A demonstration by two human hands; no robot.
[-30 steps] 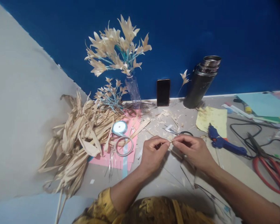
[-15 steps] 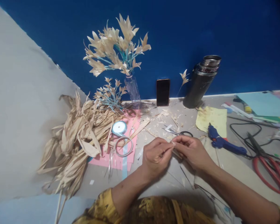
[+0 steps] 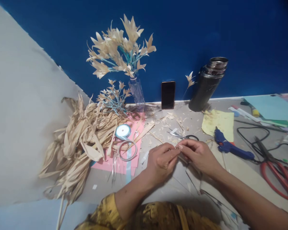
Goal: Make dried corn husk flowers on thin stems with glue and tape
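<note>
From the head camera, the left hand (image 3: pixel 162 161) and the right hand (image 3: pixel 198 155) meet over the grey bench (image 3: pixel 172 185), fingertips touching at the middle. The fingers of both hands are pinched together on a small pale strip of dried husk (image 3: pixel 177 147), which sits between the two thumbs just above the bench top; it is too small to tell its shape. A thin dark wire stem (image 3: pixel 194 182) runs from under the right hand toward the person's body.

Just beyond the hands lie small silver scissors with black handles (image 3: pixel 183 136). To the right lie a blue glue gun (image 3: pixel 230 148) and, near the edge, large red-handled scissors (image 3: pixel 278 177). To the left, a pale blue ribbon spool (image 3: pixel 123 131) rests on pink paper (image 3: pixel 105 163), beside a heap of dried tan husks (image 3: pixel 79 143). Against the blue wall stand a clear vase of husk flowers (image 3: pixel 121 51), a black phone (image 3: pixel 168 95) and a dark metal flask (image 3: pixel 207 83).
</note>
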